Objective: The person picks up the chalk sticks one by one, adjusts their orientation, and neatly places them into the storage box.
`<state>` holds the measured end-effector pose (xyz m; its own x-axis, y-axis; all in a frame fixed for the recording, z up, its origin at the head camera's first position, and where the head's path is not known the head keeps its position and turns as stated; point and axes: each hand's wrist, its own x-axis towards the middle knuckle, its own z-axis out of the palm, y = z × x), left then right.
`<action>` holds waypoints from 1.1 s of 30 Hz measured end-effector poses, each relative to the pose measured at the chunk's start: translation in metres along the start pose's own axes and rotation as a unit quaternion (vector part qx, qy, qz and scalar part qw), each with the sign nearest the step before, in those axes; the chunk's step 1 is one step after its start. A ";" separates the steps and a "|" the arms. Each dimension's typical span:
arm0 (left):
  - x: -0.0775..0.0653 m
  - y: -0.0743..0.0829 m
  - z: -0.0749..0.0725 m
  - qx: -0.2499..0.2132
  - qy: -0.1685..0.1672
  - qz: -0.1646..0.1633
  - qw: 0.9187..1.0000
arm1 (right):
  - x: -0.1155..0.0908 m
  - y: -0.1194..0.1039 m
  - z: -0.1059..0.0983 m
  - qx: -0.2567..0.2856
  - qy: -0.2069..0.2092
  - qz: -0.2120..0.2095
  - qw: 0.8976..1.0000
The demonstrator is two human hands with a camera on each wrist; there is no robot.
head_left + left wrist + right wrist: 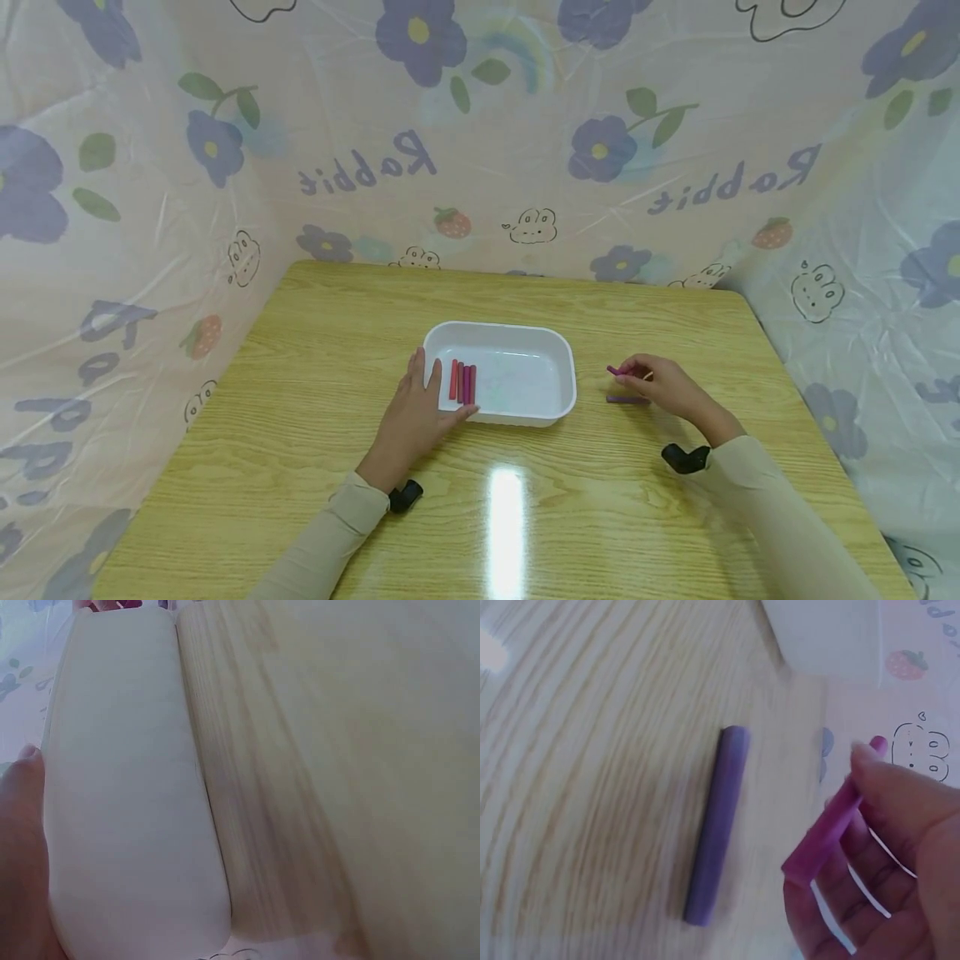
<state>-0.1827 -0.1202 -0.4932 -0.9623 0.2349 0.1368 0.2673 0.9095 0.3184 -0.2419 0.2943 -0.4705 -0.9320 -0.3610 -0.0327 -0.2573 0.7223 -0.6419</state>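
Observation:
A white tray point(525, 412) stands near the middle of the table, with several red to magenta crayons point(462, 383) side by side in its left part. My left hand point(412, 421) rests at its left front corner, fingers extended along the left side and thumb at the front rim. Further right, my right hand point(663, 385) pinches a magenta crayon point(826, 832) between thumb and fingers, above the table. Just below that hand a purple crayon point(718, 825) lies on the wood. In the left wrist view, the tray's side wall point(135, 780) fills much of the picture beside the thumb.
The wood-grain table point(337, 333) has patterned cloth point(495, 150) hanging behind it and on both sides. A bright light reflection point(506, 525) shows on the tabletop in front of the tray. Each wrist wears a black camera mount point(685, 458).

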 end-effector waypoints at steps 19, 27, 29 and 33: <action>0.000 0.001 0.001 0.001 -0.002 -0.003 1.000 | 0.002 -0.023 -0.002 0.036 0.043 -0.012 0.998; 0.000 0.000 0.002 0.001 0.001 -0.006 1.000 | -0.002 -0.041 -0.005 0.052 0.052 -0.005 0.997; 0.000 0.000 0.002 0.001 0.002 -0.005 1.000 | -0.004 -0.053 -0.007 0.057 0.052 -0.004 0.997; 0.000 0.000 0.002 0.001 0.002 -0.005 1.000 | -0.008 -0.076 -0.010 0.063 0.051 -0.007 0.997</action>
<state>-0.1826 -0.1194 -0.4946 -0.9650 0.2236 0.1369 0.2566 0.9127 0.3180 -0.2176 0.2479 -0.4134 -0.9510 -0.3049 0.0507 -0.2427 0.6351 -0.7333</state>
